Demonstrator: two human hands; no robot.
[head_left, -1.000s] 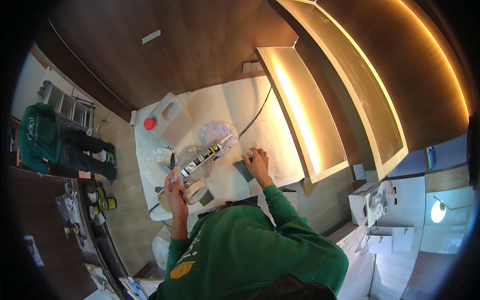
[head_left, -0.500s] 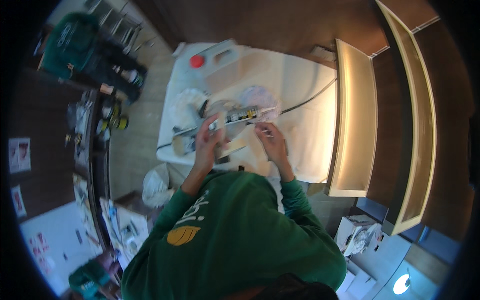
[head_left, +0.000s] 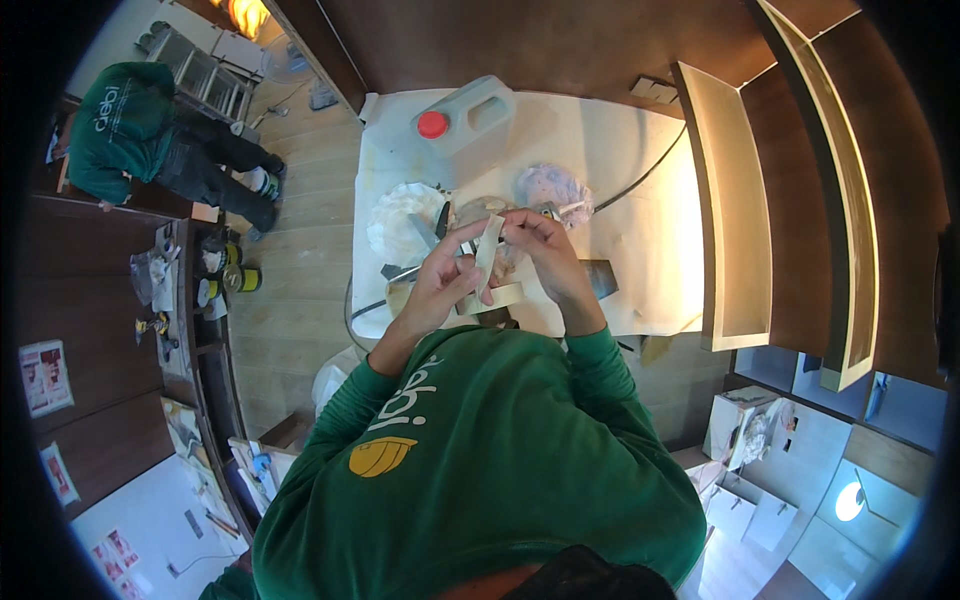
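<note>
My left hand [head_left: 438, 284] grips a narrow pale beige strip [head_left: 488, 254] between thumb and fingers, holding it nearly upright. The fingers of my right hand [head_left: 552, 258] are pinched together at the strip's upper end. Just behind the right fingers, the white nozzle of a sealant cartridge [head_left: 571, 207] sticks out; most of its body is hidden. Another pale flat piece [head_left: 505, 296] lies below the hands. Beyond them, the white-covered table [head_left: 640, 220] bears a crumpled whitish sheet [head_left: 395, 215] and a purplish-white bundle [head_left: 548, 184].
A translucent jug [head_left: 485, 125] with a red cap stands at the table's back. A dark cable [head_left: 648, 172] crosses the right side. Lit shelf frames [head_left: 735, 215] rise at the right. At far left, a person in green [head_left: 125, 130] bends near a ladder [head_left: 205, 75].
My right hand has moved up and inward to the top of the strip. My left hand has shifted slightly right. The sealant cartridge is now mostly covered by my hands. The view has shifted.
</note>
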